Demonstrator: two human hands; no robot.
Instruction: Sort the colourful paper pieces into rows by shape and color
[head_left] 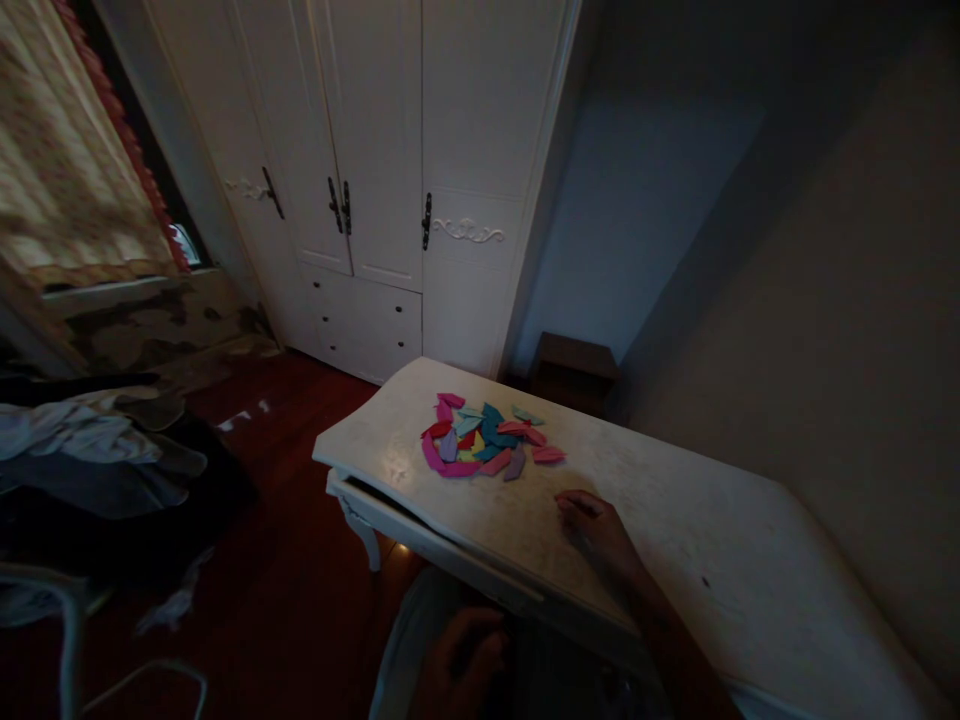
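Small folded paper pieces (491,430) in pink, red, teal, yellow, pale green and purple lie in a loose cluster on the white table (675,540). A salmon-pink folded piece (548,455) lies at the cluster's right edge, the nearest one to my right hand (596,530). That hand is over the tabletop, its thumb and fingertips pinched together; whatever is between them is too small and dark to make out. Low in front of the table, above my lap, my left hand (463,655) hangs half curled, with a gap between thumb and forefinger and nothing visible in it.
Behind the table stands a white wardrobe (375,150) with dark handles. A dark brown box-like stand (574,365) is by the wall. Clothes (82,440) are heaped at the left, near a white metal frame (71,640). A drawer (420,530) runs under the table's front edge.
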